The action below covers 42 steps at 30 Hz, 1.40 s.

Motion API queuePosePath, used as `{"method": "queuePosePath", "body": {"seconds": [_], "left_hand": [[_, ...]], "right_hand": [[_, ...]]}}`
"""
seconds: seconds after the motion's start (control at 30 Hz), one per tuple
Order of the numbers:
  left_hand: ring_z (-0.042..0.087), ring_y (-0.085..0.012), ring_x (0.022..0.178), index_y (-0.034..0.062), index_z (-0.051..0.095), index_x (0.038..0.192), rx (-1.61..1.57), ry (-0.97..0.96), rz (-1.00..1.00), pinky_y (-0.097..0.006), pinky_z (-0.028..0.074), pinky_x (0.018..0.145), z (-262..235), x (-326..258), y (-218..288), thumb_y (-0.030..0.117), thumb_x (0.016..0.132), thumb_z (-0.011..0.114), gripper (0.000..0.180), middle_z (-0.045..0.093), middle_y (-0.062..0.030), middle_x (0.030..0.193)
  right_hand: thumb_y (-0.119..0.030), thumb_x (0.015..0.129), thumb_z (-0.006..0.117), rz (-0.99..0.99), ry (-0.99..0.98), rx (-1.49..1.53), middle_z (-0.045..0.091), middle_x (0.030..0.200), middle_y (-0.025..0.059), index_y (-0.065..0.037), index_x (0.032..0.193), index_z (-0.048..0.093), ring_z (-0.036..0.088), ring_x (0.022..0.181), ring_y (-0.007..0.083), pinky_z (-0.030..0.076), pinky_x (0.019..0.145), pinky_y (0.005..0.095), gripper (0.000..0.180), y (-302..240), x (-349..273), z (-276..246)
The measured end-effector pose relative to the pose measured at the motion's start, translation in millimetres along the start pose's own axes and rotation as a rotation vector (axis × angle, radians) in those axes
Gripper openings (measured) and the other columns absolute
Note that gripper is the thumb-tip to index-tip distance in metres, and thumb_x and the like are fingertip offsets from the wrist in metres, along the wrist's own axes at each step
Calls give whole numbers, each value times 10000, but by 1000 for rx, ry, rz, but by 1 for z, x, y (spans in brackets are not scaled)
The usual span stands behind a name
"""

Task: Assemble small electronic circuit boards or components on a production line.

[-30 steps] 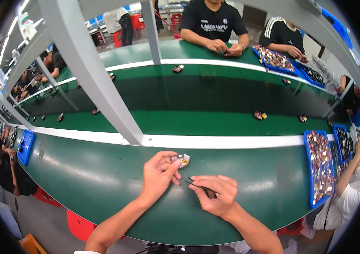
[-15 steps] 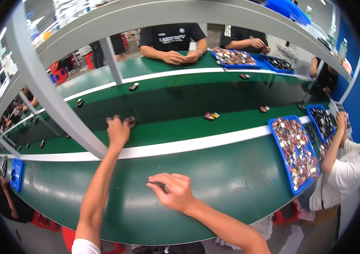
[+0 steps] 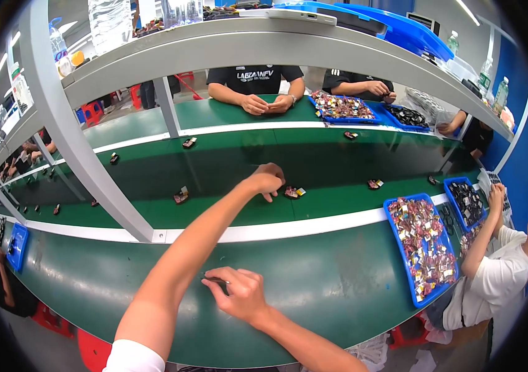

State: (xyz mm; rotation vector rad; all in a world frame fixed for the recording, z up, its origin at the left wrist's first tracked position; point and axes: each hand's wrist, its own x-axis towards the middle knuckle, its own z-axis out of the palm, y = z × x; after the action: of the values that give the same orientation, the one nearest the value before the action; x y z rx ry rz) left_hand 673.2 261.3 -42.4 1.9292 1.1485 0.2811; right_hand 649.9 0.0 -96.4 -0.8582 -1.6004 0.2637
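A small reddish-dark component (image 3: 294, 193) lies flat on the green belt (image 3: 338, 199), dark tweezers (image 3: 212, 279) pointing left

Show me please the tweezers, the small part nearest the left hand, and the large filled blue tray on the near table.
Tweezers (image 3: 217, 280): head view, thin visible length.
Small part (image 3: 294, 193): head view, middle of body.
Large blue tray (image 3: 402, 250): head view, left rim.
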Motion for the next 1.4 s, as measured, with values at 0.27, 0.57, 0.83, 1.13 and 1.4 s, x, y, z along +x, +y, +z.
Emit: {"method": "queuePosePath", "body": {"seconds": [0.27, 0.57, 0.83, 1.13, 1.4], "left_hand": [[697, -209, 668, -35, 694, 977, 212, 127, -91, -315, 591, 539, 22, 11, 4, 226, 894, 750, 280, 708, -141, 887], [594, -112, 513, -43, 642, 947, -182, 281, 113, -285, 439, 417, 0, -84, -20, 95, 918, 679, 146, 676, -74, 727], [585, -88, 531, -48, 712, 1070, -322, 522, 71, -269, 463, 491, -11, -246, -73, 121, 934, 676, 220, 716, -69, 774], [602, -77, 560, -71, 673, 1148, -583, 630, -3, -219, 441, 429, 23, -298, -102, 79, 989, 623, 224, 707, -87, 830], [617, -83, 559, -56, 690, 1132, -515, 680, 195, -216, 441, 411, 48, -307, -105, 28, 967, 646, 190, 673, -68, 818]], "right_hand": [[-5, 725, 809, -7, 6, -7, 739, 767, 43, -59, 839, 727, 605, 477, 197, 475, 499, 295, 151, 2, 4, -2], [-86, 782, 810, 72, -46, -24, 730, 760, 25, -86, 857, 711, 674, 557, 207, 506, 535, 294, 124, -2, 2, -4], [-98, 788, 827, 228, -144, 50, 688, 663, 0, -53, 884, 719, 440, 418, 72, 369, 432, 241, 151, 2, -3, -5], [57, 852, 764, 750, -40, 588, 650, 780, -2, 17, 955, 651, 477, 578, -16, 349, 498, 158, 157, -4, 13, -15], [63, 834, 769, 667, 3, 423, 653, 782, 8, 15, 943, 647, 468, 558, -11, 338, 495, 160, 170, -7, 14, -17]]}}
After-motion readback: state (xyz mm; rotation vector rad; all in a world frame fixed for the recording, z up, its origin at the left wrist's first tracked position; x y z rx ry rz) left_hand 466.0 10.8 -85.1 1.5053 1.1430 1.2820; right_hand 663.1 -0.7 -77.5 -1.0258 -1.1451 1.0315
